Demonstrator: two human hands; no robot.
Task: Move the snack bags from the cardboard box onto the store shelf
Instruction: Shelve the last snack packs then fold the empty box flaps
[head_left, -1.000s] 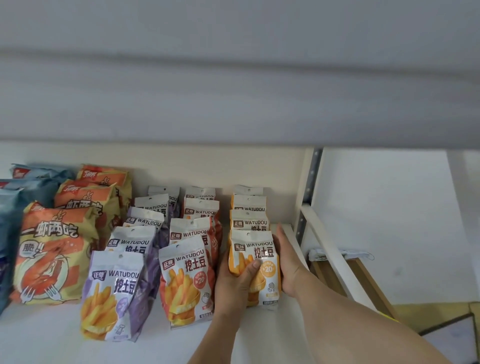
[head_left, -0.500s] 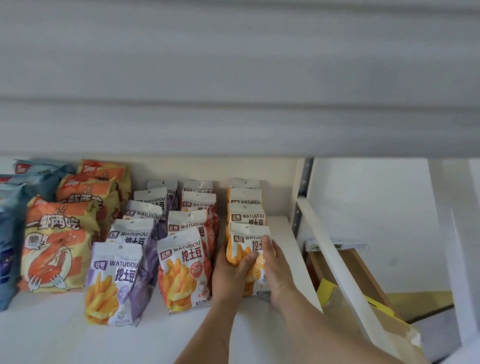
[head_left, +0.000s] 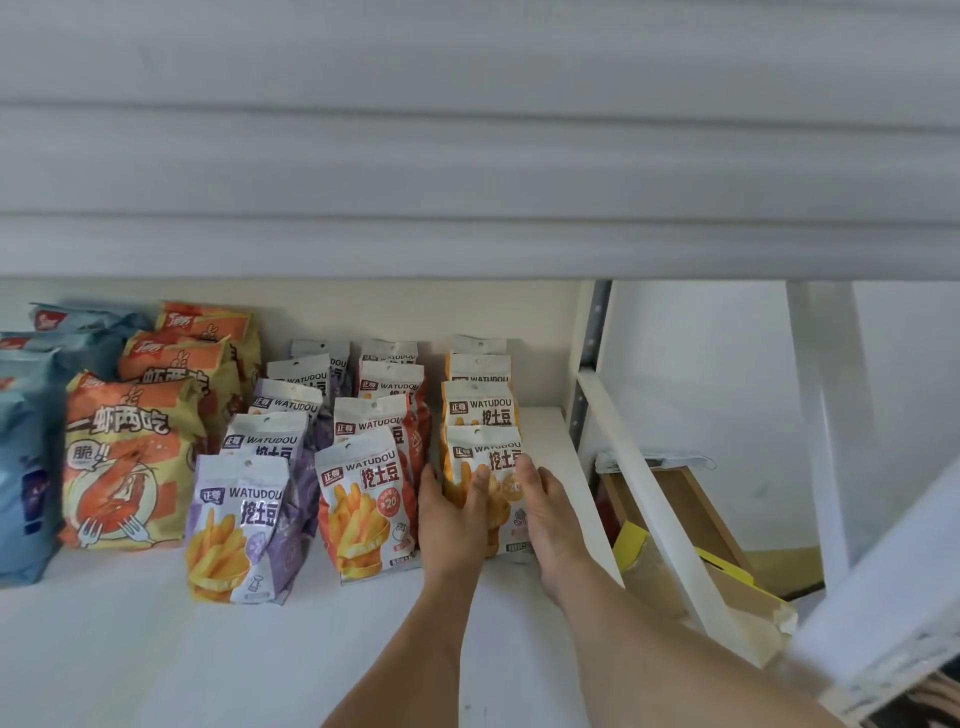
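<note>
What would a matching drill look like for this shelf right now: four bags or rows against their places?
Things:
1. yellow WATUDOU bag
2. purple WATUDOU bag
3. shrimp snack bag
4. blue bags

Places:
A. far left edge of the shelf
B. front of the right row, held between both hands
C. front of the left WATUDOU row
D. between the blue bags and the WATUDOU rows

Pairs: 1-B, 2-C, 3-D, 4-A

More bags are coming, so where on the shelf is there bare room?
Bare: the shelf front strip, before the purple bag; a narrow strip right of the yellow bag. Crowded: the rows behind, and where both hands grip that bag.
</note>
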